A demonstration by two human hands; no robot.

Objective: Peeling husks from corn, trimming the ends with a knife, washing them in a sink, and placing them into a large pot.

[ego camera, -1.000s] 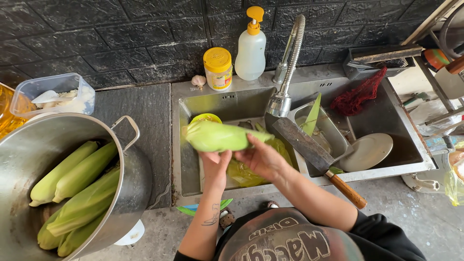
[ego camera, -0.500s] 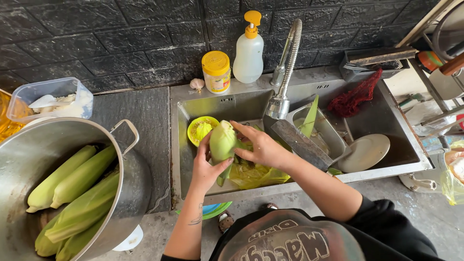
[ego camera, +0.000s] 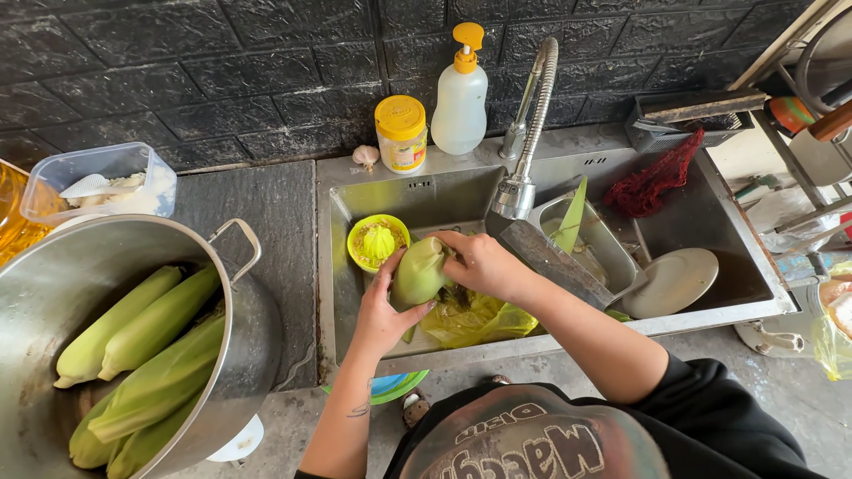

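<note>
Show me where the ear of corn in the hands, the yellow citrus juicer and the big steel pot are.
ear of corn (ego camera: pixel 417 273), head view, on its green husk.
yellow citrus juicer (ego camera: pixel 378 241), head view, on its ribbed cone.
big steel pot (ego camera: pixel 232 293), head view, on its rim.

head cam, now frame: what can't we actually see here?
- Pale green husked corn cob: underside hidden by left hand and right hand.
- Large steel pot: cut off by left and bottom edges.
- Sink basin floor: covered by yellow plastic bag.

Brushed steel, matt stone, glossy plastic

Large shiny steel pot (ego camera: pixel 232 350) lower left; dull steel sink (ego camera: pixel 342 293); rough black stone wall (ego camera: pixel 177 71); glossy white plastic pump bottle (ego camera: pixel 461 102).
</note>
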